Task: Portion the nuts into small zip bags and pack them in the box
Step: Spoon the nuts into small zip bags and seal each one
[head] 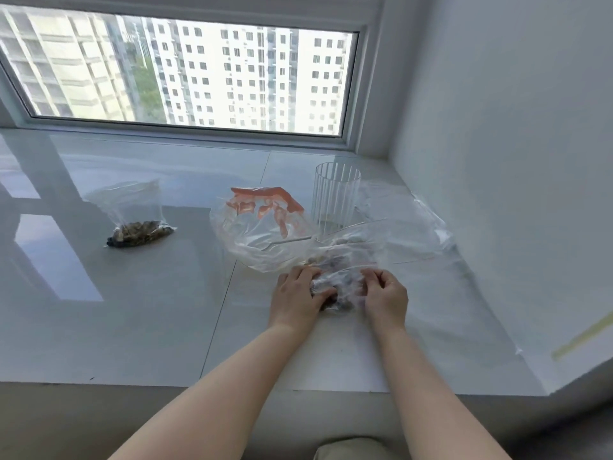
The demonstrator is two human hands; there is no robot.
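Note:
A small clear zip bag of nuts [338,287] lies crumpled on the white sill between both hands. My left hand [297,295] grips its left side with curled fingers. My right hand [386,295] pinches its right side. Just behind them a large clear bag with orange print [262,227] lies open and nearly flat. A filled small bag of nuts [137,227] sits alone at the left. A clear ribbed container [336,195] stands upright behind the large bag.
Loose clear plastic bags [408,224] lie against the right wall. A window runs along the back of the sill [132,310]. The sill's front edge is close to my forearms. A strip of yellow tape [583,336] shows at the right.

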